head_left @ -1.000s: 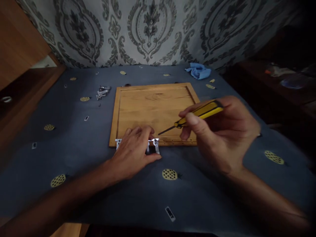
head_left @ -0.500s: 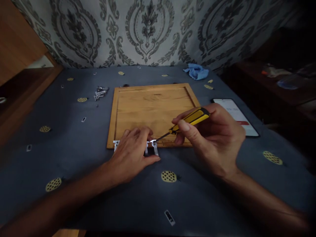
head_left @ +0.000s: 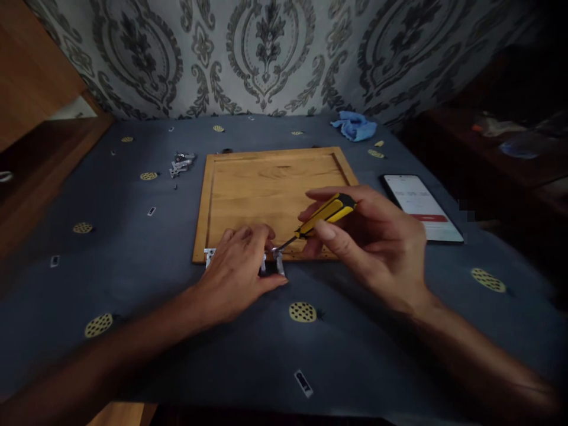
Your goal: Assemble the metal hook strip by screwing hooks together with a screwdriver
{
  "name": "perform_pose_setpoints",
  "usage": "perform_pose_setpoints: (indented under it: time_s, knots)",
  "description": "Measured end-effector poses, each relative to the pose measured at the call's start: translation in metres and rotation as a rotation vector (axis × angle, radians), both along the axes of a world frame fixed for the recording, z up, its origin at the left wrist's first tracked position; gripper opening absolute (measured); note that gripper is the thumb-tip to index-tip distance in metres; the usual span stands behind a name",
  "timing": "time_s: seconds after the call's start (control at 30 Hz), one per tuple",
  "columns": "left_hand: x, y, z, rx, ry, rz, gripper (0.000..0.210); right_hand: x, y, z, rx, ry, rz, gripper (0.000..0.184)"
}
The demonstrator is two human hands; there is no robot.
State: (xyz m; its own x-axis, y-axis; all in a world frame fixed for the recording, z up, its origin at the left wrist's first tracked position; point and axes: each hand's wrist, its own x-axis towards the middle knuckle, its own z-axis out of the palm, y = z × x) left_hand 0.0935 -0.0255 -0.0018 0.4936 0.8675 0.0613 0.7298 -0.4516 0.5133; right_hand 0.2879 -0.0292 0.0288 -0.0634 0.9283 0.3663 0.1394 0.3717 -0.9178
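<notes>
Left hand [head_left: 235, 259]: on near edge of wooden panel [head_left: 260, 198], grip unclear | right hand [head_left: 384, 251]: grips screwdriver [head_left: 325, 216], tip at metal hinge [head_left: 279, 264]

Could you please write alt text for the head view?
The right hand holds a yellow screwdriver to a metal fitting at the near edge of a wooden panel, beside the left hand. A phone lies to the right.

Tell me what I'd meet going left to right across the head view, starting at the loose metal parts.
Loose metal parts → left hand → screwdriver handle → phone.
</notes>
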Motion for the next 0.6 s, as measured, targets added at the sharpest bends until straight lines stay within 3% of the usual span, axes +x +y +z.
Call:
perform_pose_setpoints:
  time_s: [0.1, 0.2, 0.3, 0.6]
  knots:
    - [-0.0005, 0.0000, -0.0006, 0.004, -0.008, -0.003, 0.048, 0.0035, 0.0017, 0.0058, -0.048, -0.033, 0.088, 0.029]
    - [-0.0004, 0.0004, -0.0008, 0.002, -0.014, 0.000, 0.048, 0.0007, 0.0023, 0.0067, -0.014, -0.003, 0.029, 0.024]
    - [-0.0001, 0.0005, -0.0007, 0.000, -0.016, 0.005, 0.049, -0.0037, 0.0024, 0.0044, 0.013, 0.065, -0.025, 0.035]
    - [0.0004, 0.0009, 0.0023, 0.003, -0.028, -0.004, 0.049, 0.0010, 0.0055, 0.0068, -0.010, 0.012, 0.026, 0.029]
